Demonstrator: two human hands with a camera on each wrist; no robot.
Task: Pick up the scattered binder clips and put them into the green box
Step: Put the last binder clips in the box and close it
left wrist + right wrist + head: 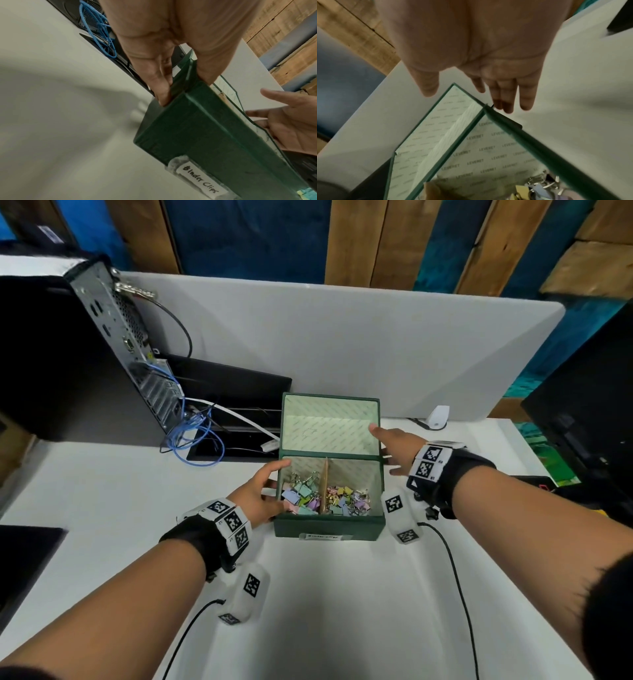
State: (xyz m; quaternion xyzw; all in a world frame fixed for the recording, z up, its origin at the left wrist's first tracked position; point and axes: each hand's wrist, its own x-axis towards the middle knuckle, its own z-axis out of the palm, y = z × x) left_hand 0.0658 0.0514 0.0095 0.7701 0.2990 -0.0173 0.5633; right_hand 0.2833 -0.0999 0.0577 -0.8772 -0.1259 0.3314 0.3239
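The green box (329, 525) stands in the middle of the white table with its lid (330, 422) upright and open. Several pastel binder clips (308, 498) lie inside, on both sides of a brown cardboard divider (323, 484). My left hand (274, 479) pinches the box's left wall, thumb over the rim and fingers outside, as the left wrist view shows for the hand (184, 89) and box (197, 135). My right hand (390, 450) hovers with straight fingers beside the lid's right edge and holds nothing (471, 94). I see no loose clips on the table.
A computer tower (85, 354) with blue cables (195, 440) stands at the back left beside a dark cable slot (239, 445). A white partition (342, 337) runs behind the box. A small white device (438, 417) and a dark monitor (589, 405) are at the right.
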